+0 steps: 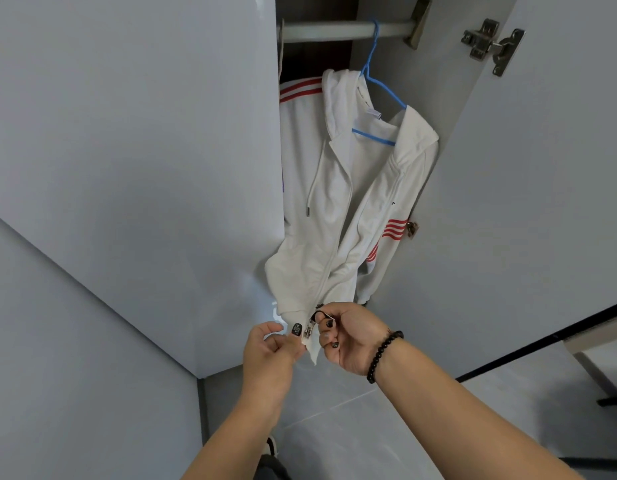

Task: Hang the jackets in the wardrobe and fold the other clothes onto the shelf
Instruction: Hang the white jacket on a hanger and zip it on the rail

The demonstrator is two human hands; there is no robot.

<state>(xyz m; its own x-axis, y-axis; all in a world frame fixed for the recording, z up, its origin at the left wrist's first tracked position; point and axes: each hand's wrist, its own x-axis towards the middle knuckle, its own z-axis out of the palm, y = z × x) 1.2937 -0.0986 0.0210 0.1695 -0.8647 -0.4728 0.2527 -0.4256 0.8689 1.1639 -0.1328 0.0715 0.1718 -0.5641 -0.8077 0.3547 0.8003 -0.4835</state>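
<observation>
A white hooded jacket (338,216) with red sleeve stripes hangs on a blue hanger (376,84) from the wardrobe rail (335,29). Its front is partly unzipped at the top. My left hand (269,348) pinches the bottom hem on the left side of the zip. My right hand (348,337) pinches the metal zip pull (310,327) at the hem's bottom end. A second white garment with red stripes (300,95) hangs behind it, mostly hidden.
The grey left wardrobe door (144,150) stands close beside the jacket. The right door (529,188) is swung open, with a metal hinge (490,43) near its top. Pale floor tiles (335,427) lie below my arms.
</observation>
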